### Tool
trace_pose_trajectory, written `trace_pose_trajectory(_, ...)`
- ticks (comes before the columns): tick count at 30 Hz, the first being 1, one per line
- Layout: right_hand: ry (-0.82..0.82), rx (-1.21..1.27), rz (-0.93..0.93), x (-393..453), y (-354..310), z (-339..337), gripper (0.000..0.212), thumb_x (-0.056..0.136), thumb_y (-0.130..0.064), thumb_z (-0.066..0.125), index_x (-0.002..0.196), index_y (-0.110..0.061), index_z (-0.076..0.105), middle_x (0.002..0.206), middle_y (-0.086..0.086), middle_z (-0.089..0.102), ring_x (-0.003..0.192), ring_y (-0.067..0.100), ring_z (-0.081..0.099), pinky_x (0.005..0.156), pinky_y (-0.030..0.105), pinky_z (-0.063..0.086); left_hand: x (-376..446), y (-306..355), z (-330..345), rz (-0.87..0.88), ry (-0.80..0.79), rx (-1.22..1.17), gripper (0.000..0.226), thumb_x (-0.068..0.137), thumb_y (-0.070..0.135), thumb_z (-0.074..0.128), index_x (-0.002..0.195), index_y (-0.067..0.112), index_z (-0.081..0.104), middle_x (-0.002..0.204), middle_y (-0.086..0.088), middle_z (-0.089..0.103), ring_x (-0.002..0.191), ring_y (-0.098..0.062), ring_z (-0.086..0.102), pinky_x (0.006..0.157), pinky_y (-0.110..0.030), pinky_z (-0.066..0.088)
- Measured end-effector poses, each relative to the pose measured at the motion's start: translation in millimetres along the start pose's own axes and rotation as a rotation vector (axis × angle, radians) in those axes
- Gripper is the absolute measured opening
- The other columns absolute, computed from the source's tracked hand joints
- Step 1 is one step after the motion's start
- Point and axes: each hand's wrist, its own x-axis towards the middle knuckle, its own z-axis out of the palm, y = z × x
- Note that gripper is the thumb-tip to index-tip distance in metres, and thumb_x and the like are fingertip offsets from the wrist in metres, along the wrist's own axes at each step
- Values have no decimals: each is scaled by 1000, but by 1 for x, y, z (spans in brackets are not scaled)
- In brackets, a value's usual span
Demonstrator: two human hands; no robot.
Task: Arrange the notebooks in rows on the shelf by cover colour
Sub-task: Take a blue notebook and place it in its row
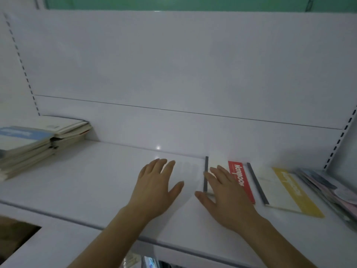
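A white shelf (pixel 87 182) runs across the view. A notebook with a red band (pixel 242 180) and a dark spine lies flat on it, and my right hand (pixel 226 196) rests flat on its cream cover with straight fingers. To its right lies a notebook with a yellow band (pixel 295 192). My left hand (pixel 156 186) is open, palm down over the bare shelf just left of the red notebook. Two stacks of notebooks (pixel 38 136), one topped by a blue cover, sit at the far left.
A loose pile of pale, mixed-colour notebooks (pixel 336 192) lies at the shelf's right end. The white back panel (pixel 173 74) rises behind, with slotted uprights on both sides. A lower shelf level shows beneath the front edge.
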Motion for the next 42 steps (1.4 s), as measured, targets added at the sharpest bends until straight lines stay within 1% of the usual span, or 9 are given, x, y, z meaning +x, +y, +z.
trace_pose_trajectory(5, 17, 1, -89, 14, -77, -1, 78, 87, -70, 16, 152, -26, 15, 160, -5, 8, 147, 13, -1, 114, 28, -3, -28, -57, -46, -69, 59, 55, 71, 96, 65, 31, 155, 27, 20, 161, 3, 23, 149, -19, 17, 121, -35, 10)
trace_pose_trajectory(13, 20, 80, -233, 31, -242, 19, 76, 88, -68, 18, 152, -25, 18, 160, -5, 9, 147, 13, -1, 115, 27, -1, -94, -186, -132, -136, 171, 107, 62, 97, 58, 40, 147, 21, 40, 149, 0, 44, 139, -21, 37, 115, -38, 32)
trace_pose_trajectory(19, 0, 131, -316, 52, -353, 40, 76, 88, -67, 19, 151, -25, 19, 160, -4, 11, 147, 13, 0, 117, 28, 3, -132, -280, -181, -236, 236, 138, 57, 97, 55, 40, 144, 24, 44, 144, 4, 48, 136, -18, 39, 114, -36, 33)
trace_pose_trajectory(26, 87, 130, -396, 114, -426, 62, 79, 89, -68, 15, 147, -16, 31, 154, 2, 28, 143, 17, 18, 117, 30, 18, -129, -369, -199, -305, 231, 157, 59, 98, 54, 39, 147, 21, 40, 146, 2, 46, 138, -18, 36, 114, -36, 32)
trace_pose_trajectory(34, 93, 95, -384, 198, -473, 95, 85, 85, -69, 8, 146, -14, 33, 151, 6, 32, 141, 22, 22, 116, 39, 21, -78, -446, -206, -332, 138, 245, 67, 97, 63, 29, 153, 25, 27, 158, 2, 28, 148, -20, 16, 120, -39, 20)
trace_pose_trajectory(36, 89, 41, -381, 212, -479, 98, 78, 88, -68, 13, 134, -16, 47, 139, 4, 47, 133, 23, 35, 110, 37, 30, -67, -460, -205, -327, 109, 265, 70, 96, 66, 25, 154, 26, 23, 161, 0, 23, 150, -21, 11, 121, -39, 15)
trace_pose_trajectory(38, 104, 21, -387, 219, -483, 100, 52, 92, -63, 22, 98, -24, 58, 104, -4, 60, 106, 18, 53, 85, 29, 40, -59, -472, -201, -310, 68, 265, 71, 95, 68, 20, 153, 27, 25, 161, 1, 23, 150, -22, 10, 121, -40, 12)
trace_pose_trajectory(40, 99, 22, -414, 219, -489, 98, 40, 94, -55, 28, 75, -27, 47, 81, -8, 54, 81, 14, 52, 64, 28, 34, -53, -483, -195, -269, 26, 276, 74, 93, 72, 12, 148, 28, 35, 155, 3, 34, 147, -21, 18, 121, -41, 15)
trace_pose_trajectory(42, 79, 36, -421, 220, -493, 91, 39, 96, -51, 29, 69, -27, 44, 73, -8, 51, 71, 12, 49, 59, 30, 34, -50, -492, -191, -218, 51, 285, 81, 89, 74, 4, 139, 29, 47, 145, 6, 46, 140, -19, 31, 117, -37, 21)
